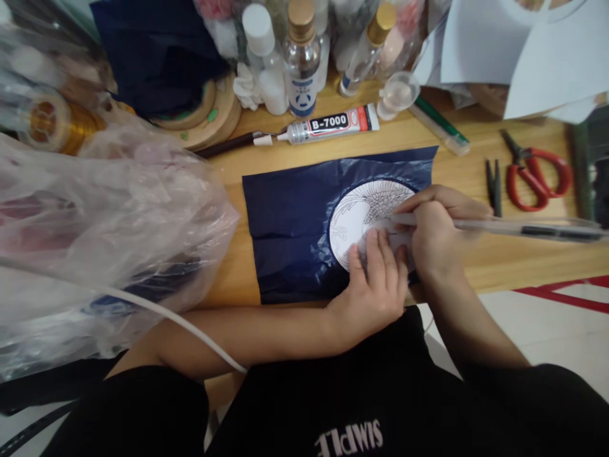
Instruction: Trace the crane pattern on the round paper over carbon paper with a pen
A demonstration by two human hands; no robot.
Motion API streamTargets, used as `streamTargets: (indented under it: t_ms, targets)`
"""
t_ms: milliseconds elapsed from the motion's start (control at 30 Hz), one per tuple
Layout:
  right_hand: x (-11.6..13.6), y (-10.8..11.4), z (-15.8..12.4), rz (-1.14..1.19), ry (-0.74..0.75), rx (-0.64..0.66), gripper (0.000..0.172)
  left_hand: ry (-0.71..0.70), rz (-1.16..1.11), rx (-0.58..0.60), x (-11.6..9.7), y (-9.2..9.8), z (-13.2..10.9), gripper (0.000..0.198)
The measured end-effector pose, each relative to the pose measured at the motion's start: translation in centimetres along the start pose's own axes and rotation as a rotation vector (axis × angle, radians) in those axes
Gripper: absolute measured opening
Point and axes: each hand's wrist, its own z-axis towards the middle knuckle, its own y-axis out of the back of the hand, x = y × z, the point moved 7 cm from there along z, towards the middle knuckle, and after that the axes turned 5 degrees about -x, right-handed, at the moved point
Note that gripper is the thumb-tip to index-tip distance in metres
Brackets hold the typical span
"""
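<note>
Currently right hand grips pen; left hand lies outstretched on patterned circle; brown-capped bottle see-through, perhaps liquid-filled.

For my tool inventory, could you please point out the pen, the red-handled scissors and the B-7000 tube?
Pen [504, 227]: head view, barrel.
Red-handled scissors [533, 171]: head view, handle.
B-7000 tube [332, 123]: head view, label.

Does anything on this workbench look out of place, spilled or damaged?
Nothing looks spilled or broken. Only the dark blue sheet stands out mildly: it puckers into shiny wrinkles beside the white patterned disc, while its left part looks flatter.
</note>
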Motion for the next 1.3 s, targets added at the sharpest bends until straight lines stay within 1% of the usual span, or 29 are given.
streamTargets:
  t_ms: [100,233,467,633,833,1000,1300]
  targets:
    - [-0.17,0.36,-0.09,0.000,-0.004,-0.073,0.024,0.005,0.005,0.001,0.03,-0.08,-0.01,0.068]
    - [-0.34,0.05,-0.16,-0.024,-0.009,-0.031,0.023,-0.001,0.005,0.003,0.00,-0.22,-0.02,0.068]
    - [-0.33,-0.12,-0.08,0.025,-0.030,-0.007,0.024,0.004,0.003,0.004,-0.06,-0.12,-0.05,0.068]
    - [-0.40,-0.05,-0.05,0.046,-0.023,-0.028,0.026,-0.004,0.003,0.007,-0.05,-0.15,-0.08,0.070]
    - [-0.25,-0.07,-0.09,0.013,-0.003,-0.005,0.028,-0.006,0.007,0.009,-0.07,-0.14,-0.04,0.071]
    - [-0.08,-0.04,-0.06,0.000,0.003,-0.018,0.027,-0.006,0.004,0.004,-0.07,-0.11,-0.04,0.073]
    - [0.31,-0.09,0.07,-0.017,0.027,0.017,0.025,-0.009,0.005,0.000,0.01,-0.06,-0.01,0.073]
